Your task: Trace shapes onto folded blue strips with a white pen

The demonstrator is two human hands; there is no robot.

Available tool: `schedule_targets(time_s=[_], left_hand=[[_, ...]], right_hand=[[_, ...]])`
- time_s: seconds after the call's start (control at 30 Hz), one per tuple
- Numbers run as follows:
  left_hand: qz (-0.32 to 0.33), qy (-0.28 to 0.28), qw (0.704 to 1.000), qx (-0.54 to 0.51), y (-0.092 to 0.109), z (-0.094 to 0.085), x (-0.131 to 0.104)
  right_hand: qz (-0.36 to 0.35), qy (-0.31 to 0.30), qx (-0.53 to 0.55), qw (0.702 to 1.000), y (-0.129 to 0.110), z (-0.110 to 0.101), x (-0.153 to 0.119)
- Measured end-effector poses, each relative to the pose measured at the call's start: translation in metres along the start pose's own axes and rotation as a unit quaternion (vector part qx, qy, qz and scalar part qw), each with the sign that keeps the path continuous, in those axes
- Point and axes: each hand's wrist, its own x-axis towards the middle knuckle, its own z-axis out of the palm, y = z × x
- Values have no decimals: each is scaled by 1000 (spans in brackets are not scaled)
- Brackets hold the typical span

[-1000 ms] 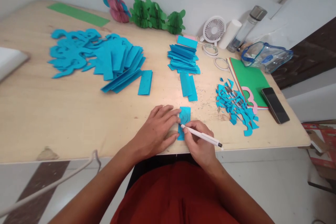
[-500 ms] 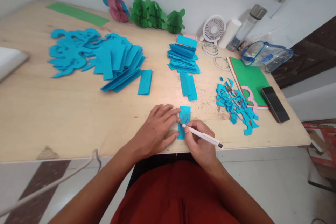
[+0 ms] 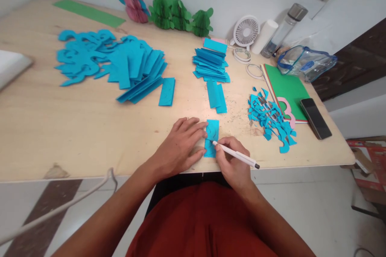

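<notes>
Gripping a white pen (image 3: 237,154) between thumb and fingers, the right hand (image 3: 237,168) rests at the near edge of the table (image 3: 99,128), right of a small blue paper rectangle (image 3: 212,125). The pen's tip is at the middle of this rectangle, which lies flat and bears dark curved lines; whether the tip touches it is too small to tell. The left hand (image 3: 182,144) lies palm down with fingers spread, its fingertips at the rectangle's left edge, gripping nothing.

Just beyond the rectangle are two overlapping blue strips (image 3: 212,94), and farther back a stack of blue papers (image 3: 211,66). To the left, a single blue slip (image 3: 167,92) lies beside a fanned pile of folded blue pieces (image 3: 134,64), with curly blue cutouts (image 3: 81,62) left of that.

On the right, blue scraps (image 3: 269,118) are heaped near a pink cutout (image 3: 285,106), which lies partly on a green sheet (image 3: 291,90). A dark phone (image 3: 316,118) overlaps the sheet's near right corner. A white fan (image 3: 246,32) and a clear bottle (image 3: 283,32) stand at the far right, and green paper ornaments (image 3: 179,14) line the far side.
</notes>
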Motion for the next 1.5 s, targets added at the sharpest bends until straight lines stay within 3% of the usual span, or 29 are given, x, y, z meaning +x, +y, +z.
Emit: schedule_targets(time_s=[1.5], left_hand=[[-14, -23, 1000, -1, -1, 2, 0]], right_hand=[[3, 7, 2, 1000, 1, -2, -3]])
